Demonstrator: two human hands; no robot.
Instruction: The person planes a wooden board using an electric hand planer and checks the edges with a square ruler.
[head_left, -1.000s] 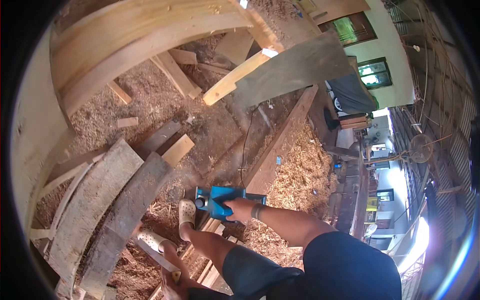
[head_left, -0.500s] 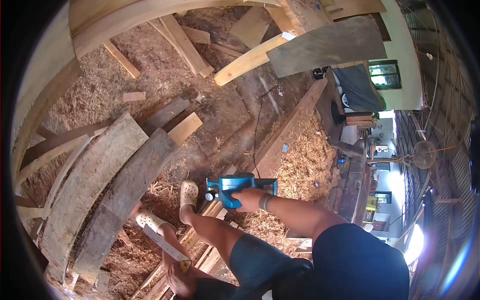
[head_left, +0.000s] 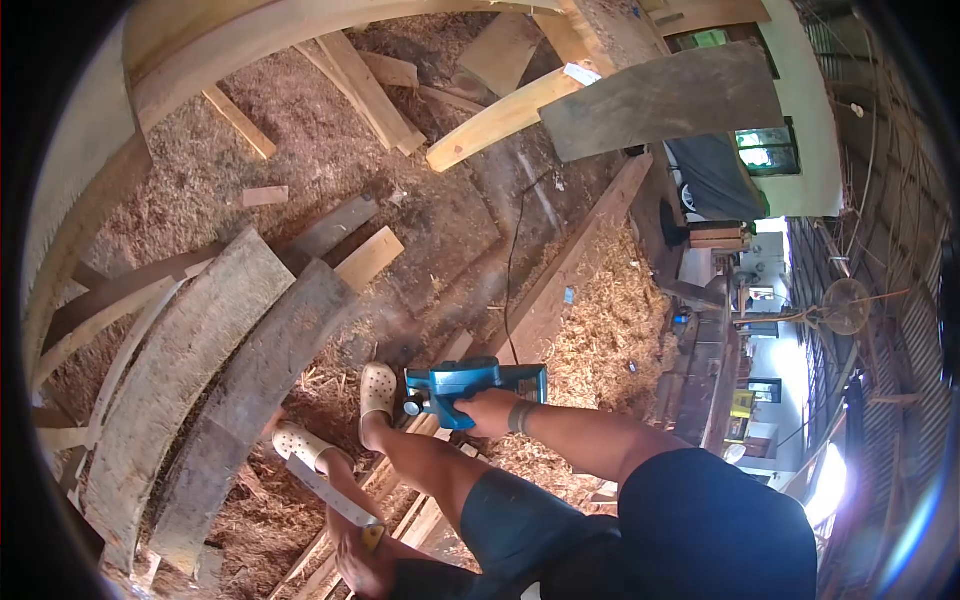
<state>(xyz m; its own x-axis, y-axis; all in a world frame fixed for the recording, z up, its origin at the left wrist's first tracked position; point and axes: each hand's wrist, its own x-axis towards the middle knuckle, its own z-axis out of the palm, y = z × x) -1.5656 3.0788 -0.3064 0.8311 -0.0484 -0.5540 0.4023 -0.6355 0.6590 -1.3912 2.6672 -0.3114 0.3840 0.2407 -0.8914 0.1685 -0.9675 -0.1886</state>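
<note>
A blue power planer (head_left: 455,384) with a dark front knob is in my right hand (head_left: 487,412), whose fingers are wrapped round its handle. The planer is above wood strips and shavings, beside one of the shoes. My left hand (head_left: 362,562) is low in the view, closed at the yellow-marked end of a flat metal blade (head_left: 330,492); its fingers are partly hidden. The blade slants across my lower leg toward a cream perforated shoe (head_left: 300,443). A second cream shoe (head_left: 377,388) is just left of the planer.
Curved planks (head_left: 260,365) stand at the left. A dark cord (head_left: 511,270) runs from the planer across the shavings-strewn floor. A long beam (head_left: 590,245) lies beyond it. A dark curved board (head_left: 665,100) and pale timber (head_left: 500,120) are higher up.
Compared with a second ago, the view has shifted and the planks appear lower-left. Since the middle frame, my right hand and the planer have moved slightly left. Both hands keep their holds.
</note>
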